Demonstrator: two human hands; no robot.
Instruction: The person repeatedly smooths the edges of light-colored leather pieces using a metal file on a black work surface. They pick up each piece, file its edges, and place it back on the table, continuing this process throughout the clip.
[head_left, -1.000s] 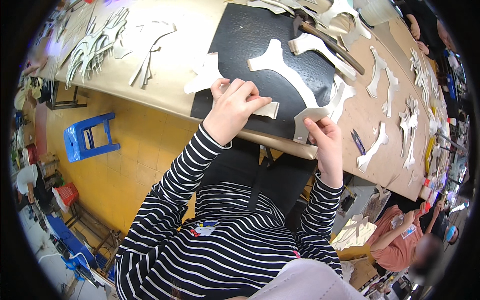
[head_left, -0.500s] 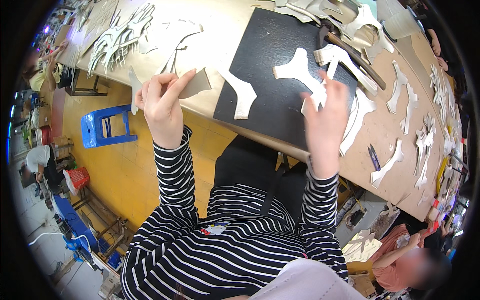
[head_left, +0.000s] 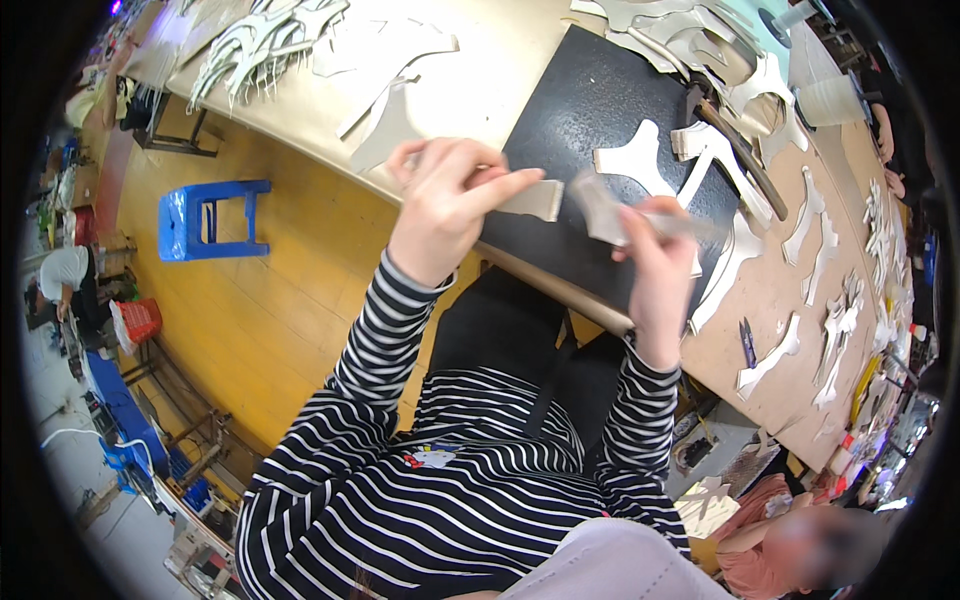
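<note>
Seen from above, a person in black-and-white striped sleeves works at the near edge of a tan table, a pale, flat piece in each bare hand. The left hand, by the near-left corner of a black mat, pinches the left-hand piece between thumb and fingers, its squared end pointing right. The right hand, over the mat's near edge, has thumb and fingertips clamped on the right-hand piece, too blurred to trace fully. The two pieces look just apart; whether either touches the mat I cannot tell. Both seem light, thin and bendable, like leather or lined fabric, unlikely to break but apt to flop or crease at narrow parts, so a flat pinch on a broad end, near the edge, should suit. On the mat lies a white forked piece; a wooden-handled hammer rests along its right edge
</note>
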